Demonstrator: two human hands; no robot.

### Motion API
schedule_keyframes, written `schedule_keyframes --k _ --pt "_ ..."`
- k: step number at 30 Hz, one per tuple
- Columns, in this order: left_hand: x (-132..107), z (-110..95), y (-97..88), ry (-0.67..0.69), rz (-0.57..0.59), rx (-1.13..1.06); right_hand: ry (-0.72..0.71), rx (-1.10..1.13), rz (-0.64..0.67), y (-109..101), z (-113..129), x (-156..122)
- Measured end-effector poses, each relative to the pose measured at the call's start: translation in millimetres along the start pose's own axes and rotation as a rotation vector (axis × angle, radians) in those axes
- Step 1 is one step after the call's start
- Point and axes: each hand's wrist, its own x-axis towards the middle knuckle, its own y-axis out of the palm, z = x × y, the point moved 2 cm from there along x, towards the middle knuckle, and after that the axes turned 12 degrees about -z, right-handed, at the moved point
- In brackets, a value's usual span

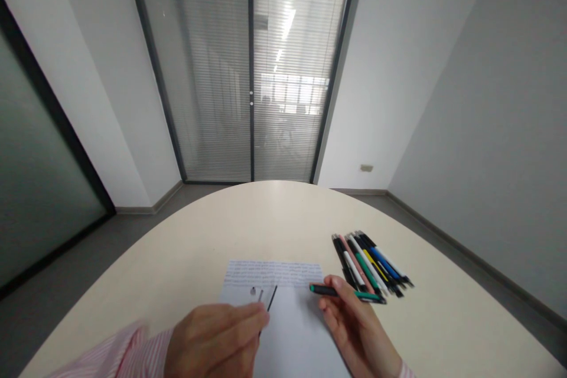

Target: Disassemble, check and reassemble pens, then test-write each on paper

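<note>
My left hand [217,339] is closed in a pinch on a thin black pen refill [271,299], held over a white sheet of paper [287,319] with printed lines along its far edge. My right hand [354,325] grips a black pen barrel with green ends [345,292] between thumb and fingers, at the sheet's right side. Two small pen parts [256,292] lie on the paper just beyond my left fingers. A row of several pens [370,264] in black, pink, green, yellow and blue lies just right of my right hand.
The cream oval table [186,260] ends in a curved far edge. Beyond it stand glass doors with blinds [250,71], white walls and grey floor. My left sleeve [119,354] is pink-striped.
</note>
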Motion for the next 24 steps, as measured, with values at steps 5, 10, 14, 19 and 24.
schedule_keyframes --k 5,10,14,19,24 --pt "-7 -4 13.2 0.308 0.208 -0.063 -0.058 -0.032 -0.042 1 0 -1" --pt "-3 3 16.4 0.424 0.234 -0.073 -0.072 -0.086 0.026 2 0 -4" --pt "-5 3 18.5 0.422 0.203 -0.057 -0.126 -0.143 0.119 2 0 -5" --pt "-9 2 19.0 0.116 0.179 -0.100 -0.672 -0.597 0.198 3 6 -12" --pt "-14 0 17.0 -0.046 0.195 -0.079 -1.224 -1.015 0.366 2 5 -23"
